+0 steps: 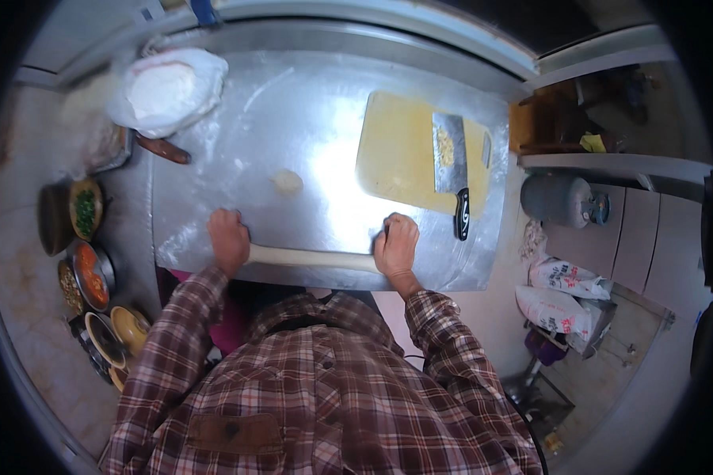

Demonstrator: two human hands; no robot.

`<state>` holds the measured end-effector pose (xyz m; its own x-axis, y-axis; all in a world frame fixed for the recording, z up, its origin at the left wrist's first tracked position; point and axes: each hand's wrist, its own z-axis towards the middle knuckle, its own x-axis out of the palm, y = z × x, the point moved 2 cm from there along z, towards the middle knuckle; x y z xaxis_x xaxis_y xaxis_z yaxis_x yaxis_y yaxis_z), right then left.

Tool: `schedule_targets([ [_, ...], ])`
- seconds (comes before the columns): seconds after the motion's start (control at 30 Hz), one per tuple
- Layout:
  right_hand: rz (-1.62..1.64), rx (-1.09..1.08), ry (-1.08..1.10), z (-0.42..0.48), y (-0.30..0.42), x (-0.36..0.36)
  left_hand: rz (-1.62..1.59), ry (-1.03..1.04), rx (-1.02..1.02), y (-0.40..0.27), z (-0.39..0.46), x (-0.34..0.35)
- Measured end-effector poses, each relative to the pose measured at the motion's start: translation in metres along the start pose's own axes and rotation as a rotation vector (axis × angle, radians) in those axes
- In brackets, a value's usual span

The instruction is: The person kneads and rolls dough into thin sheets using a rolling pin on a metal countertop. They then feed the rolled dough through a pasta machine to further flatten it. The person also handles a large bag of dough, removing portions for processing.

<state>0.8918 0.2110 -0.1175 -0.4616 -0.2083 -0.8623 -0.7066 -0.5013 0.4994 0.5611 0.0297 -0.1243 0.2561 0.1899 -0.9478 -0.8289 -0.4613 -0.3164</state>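
Observation:
A long pale strip of dough (312,257) stretches from side to side near the front edge of the metal worktable (261,208). Its left end is in my left hand (229,240), whose fingers are curled around it. My right hand (397,246) is closed on the other end. A small lump of dough (287,181) lies on the metal beyond the strip. Behind my right hand is a yellow cutting board (398,148), and on it rests a cleaver (450,160) with a black handle; chopped bits cling to its blade. The parts of the dough inside my fists are hidden.
At the back left stands a plastic-lined container of flour (163,92), beside a brown handle-like object (163,148). Bowls of chopped greens (85,212) and red sauce (91,274) stand to the left. On the right are a gas cylinder (555,200) and white printed sacks (552,310).

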Motion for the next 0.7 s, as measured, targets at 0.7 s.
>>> schedule_targets([
  [0.7, -0.123, 0.019, 0.013, 0.006, 0.041, 0.024, -0.007, -0.066, 0.011, -0.059, -0.003, 0.026],
])
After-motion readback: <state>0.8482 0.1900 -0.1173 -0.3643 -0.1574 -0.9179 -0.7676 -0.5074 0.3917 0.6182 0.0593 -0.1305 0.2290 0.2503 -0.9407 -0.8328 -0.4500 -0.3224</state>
